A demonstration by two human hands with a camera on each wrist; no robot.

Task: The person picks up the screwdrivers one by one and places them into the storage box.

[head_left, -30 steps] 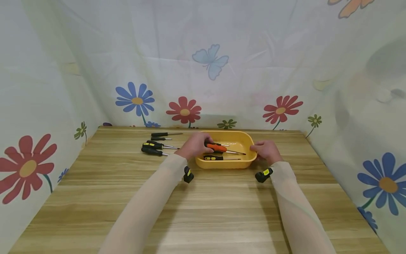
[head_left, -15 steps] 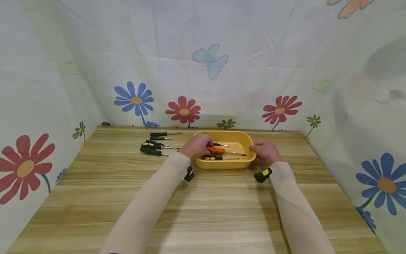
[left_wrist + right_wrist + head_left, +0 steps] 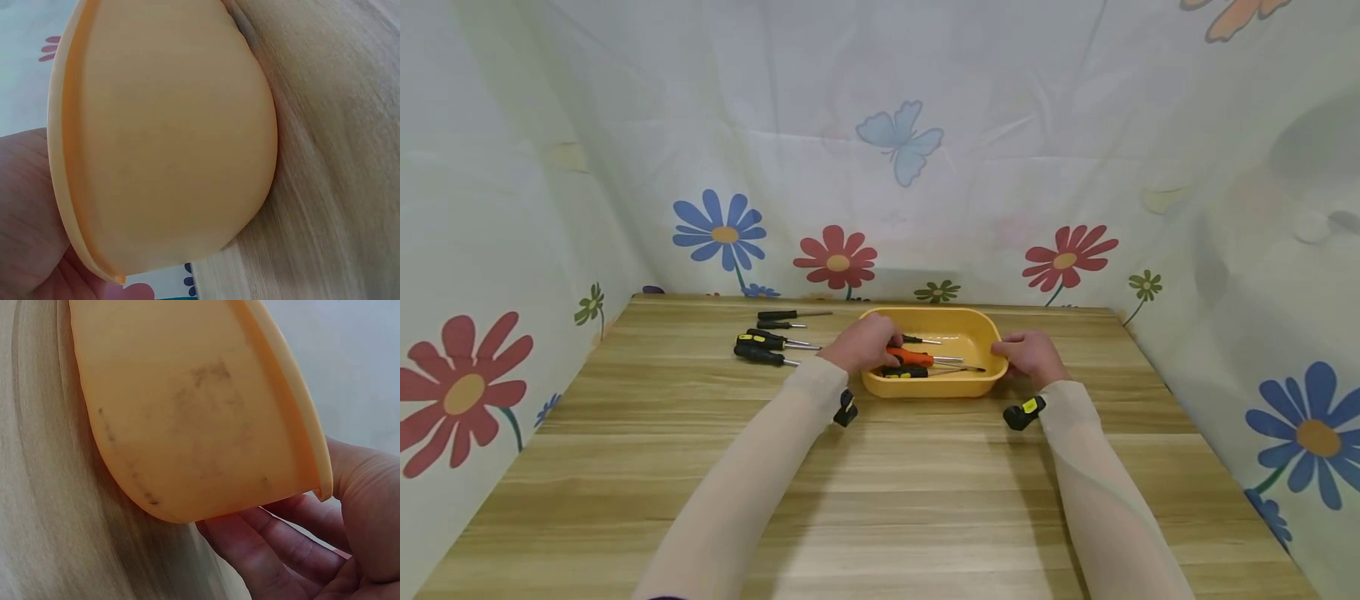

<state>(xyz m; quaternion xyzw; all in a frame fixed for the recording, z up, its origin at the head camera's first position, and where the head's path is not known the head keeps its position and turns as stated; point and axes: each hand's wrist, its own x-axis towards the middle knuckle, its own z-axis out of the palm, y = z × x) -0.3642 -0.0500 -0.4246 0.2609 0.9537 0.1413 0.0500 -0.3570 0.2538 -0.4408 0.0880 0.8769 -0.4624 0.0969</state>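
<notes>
A yellow plastic tray (image 3: 936,388) stands on the wooden table, holding several screwdrivers. My left hand (image 3: 868,342) reaches over the tray's left end, with its fingers curled at the handle of an orange screwdriver (image 3: 910,357). Close in front of that lies a black and yellow screwdriver (image 3: 907,372), and a slim dark-handled one (image 3: 917,340) lies behind. At the right end my right hand (image 3: 1033,357) grips the tray rim. In the right wrist view, its fingers (image 3: 250,547) lie under the rim against the outer wall. The tray wall (image 3: 169,137) hides the left fingertips in the left wrist view.
Left of the tray lie two slim black screwdrivers (image 3: 777,316), one behind the other. In front of them are thicker black and yellow screwdrivers (image 3: 762,340) and a black-handled one (image 3: 758,356). A flowered curtain (image 3: 895,225) rises behind the table's back edge.
My left hand has lowered the orange screwdriver into the tray. Its shaft and the black and yellow screwdriver have shifted slightly, and a second shaft now shows beside it. The right hand stays put.
</notes>
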